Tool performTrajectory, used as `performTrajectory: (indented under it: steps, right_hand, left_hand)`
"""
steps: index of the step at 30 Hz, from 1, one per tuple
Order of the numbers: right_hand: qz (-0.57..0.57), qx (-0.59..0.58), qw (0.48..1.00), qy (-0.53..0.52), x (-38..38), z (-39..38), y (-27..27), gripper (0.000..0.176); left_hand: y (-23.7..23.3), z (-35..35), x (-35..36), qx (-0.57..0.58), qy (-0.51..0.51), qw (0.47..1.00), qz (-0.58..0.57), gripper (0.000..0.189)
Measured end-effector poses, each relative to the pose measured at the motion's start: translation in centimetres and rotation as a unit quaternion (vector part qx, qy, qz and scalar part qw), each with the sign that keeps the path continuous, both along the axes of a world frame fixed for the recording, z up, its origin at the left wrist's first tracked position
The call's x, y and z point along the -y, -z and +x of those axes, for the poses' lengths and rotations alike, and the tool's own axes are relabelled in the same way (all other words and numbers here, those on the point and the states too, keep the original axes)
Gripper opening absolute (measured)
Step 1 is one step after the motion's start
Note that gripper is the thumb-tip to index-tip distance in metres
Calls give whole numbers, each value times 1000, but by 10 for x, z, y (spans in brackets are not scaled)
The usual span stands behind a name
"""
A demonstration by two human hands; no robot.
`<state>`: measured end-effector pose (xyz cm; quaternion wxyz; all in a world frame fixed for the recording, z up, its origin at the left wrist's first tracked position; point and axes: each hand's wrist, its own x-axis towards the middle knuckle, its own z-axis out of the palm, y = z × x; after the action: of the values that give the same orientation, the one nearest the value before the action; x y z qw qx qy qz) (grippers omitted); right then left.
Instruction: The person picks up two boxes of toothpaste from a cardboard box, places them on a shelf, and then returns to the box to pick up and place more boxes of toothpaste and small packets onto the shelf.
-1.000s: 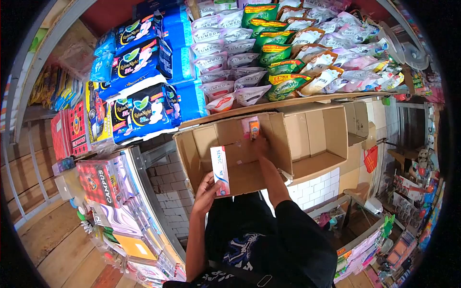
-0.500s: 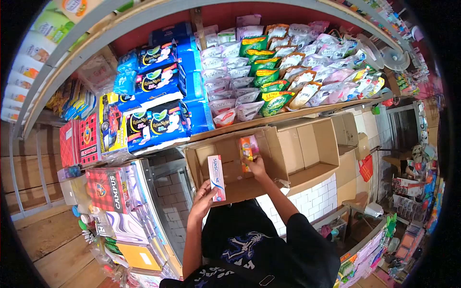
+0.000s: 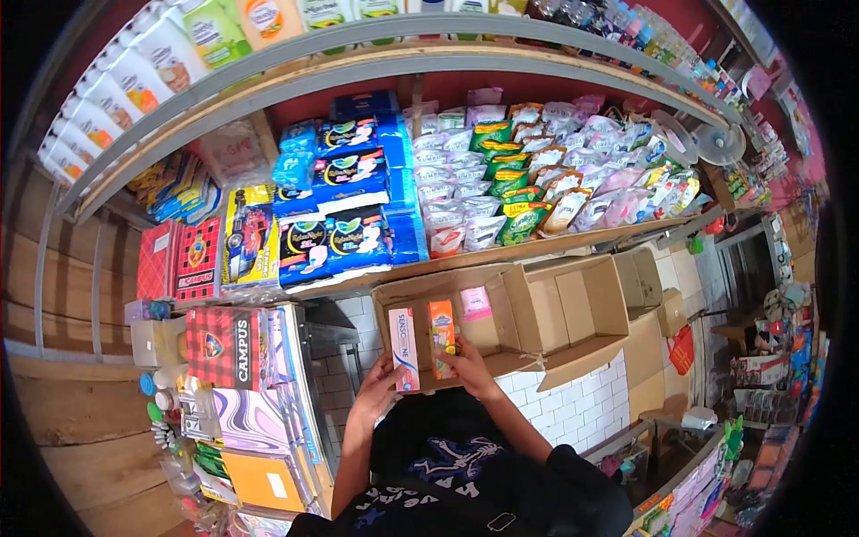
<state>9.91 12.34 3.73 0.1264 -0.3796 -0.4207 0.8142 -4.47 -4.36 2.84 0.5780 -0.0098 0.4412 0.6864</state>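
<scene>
My left hand (image 3: pixel 381 379) is closed round the lower part of a white and pink toothpaste box (image 3: pixel 403 345) lettered "SENSO...NE". Beside it, my right hand (image 3: pixel 467 369) grips a narrow orange box (image 3: pixel 442 333) with a picture on its front, its exact kind too small to read. Both boxes are upright, side by side, over the near left part of an open cardboard box (image 3: pixel 528 315). Inside that cardboard box a small pink packet (image 3: pixel 476 303) lies on the bottom.
A second open cardboard box (image 3: pixel 586 336) adjoins on the right. Behind, a shelf holds blue pad packs (image 3: pixel 344 237) and rows of detergent pouches (image 3: pixel 522 222). Left of me are stacked Campus notebooks (image 3: pixel 224 345). A grey shelf rail (image 3: pixel 429 40) crosses above.
My right hand has drawn the orange box back and left, close beside the toothpaste box. The pink packet now lies apart in the cardboard box. The camera view has shifted.
</scene>
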Motion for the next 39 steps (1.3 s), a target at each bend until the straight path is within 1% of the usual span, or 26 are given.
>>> performTrajectory:
  steps: [2, 6, 8, 9, 12, 14, 18, 20, 21, 26, 29, 32, 35, 39]
  right_hand:
    - [-15, -49, 999, -14, 13, -1, 10, 40]
    - [-44, -83, 995, -28, 32, -12, -9, 40]
    - [-51, -87, 994, -36, 40, -16, -22, 40]
    - [-50, -86, 994, -46, 43, -18, -26, 40]
    - [-55, -84, 992, -83, 48, -23, -30, 41]
    - [-64, -84, 988, -116, 48, -27, -30, 42]
    - [-83, -49, 976, -198, 41, -36, -44, 48]
    - [-82, -33, 968, -237, 36, -40, -50, 50]
    - [-80, -39, 962, -257, 33, -42, -50, 51]
    - [-88, -66, 926, -361, 18, -48, -36, 52]
    - [-92, -65, 899, -422, 21, -50, -48, 51]
    - [-116, -62, 864, -487, 30, -49, -39, 53]
    - [-60, -68, 829, -552, 44, -45, -30, 55]
    - [-91, -42, 789, -606, 74, -28, -40, 55]
  left_hand:
    - [1, -3, 12, -2, -7, 1000, 12, 43]
    - [-5, -5, 34, 7, -30, 999, 27, 45]
    - [-11, -4, 43, 2, -41, 998, 42, 41]
    - [-14, -4, 48, -1, -48, 998, 49, 39]
    - [-13, -1, 59, -5, -64, 997, 38, 41]
    - [-19, 4, 65, -3, -93, 995, 30, 43]
    - [-30, 20, 72, -1, -165, 986, 25, 46]
    - [-35, 31, 72, -3, -204, 977, 61, 45]
    - [-37, 37, 72, -5, -224, 971, 78, 45]
    - [-45, 78, 69, -8, -338, 937, 83, 41]
    - [-50, 106, 70, -19, -408, 909, 86, 40]
    - [-63, 140, 73, -32, -473, 876, 89, 40]
    - [-64, 170, 83, -37, -523, 847, 90, 40]
    - [-62, 218, 97, -36, -596, 799, 75, 41]
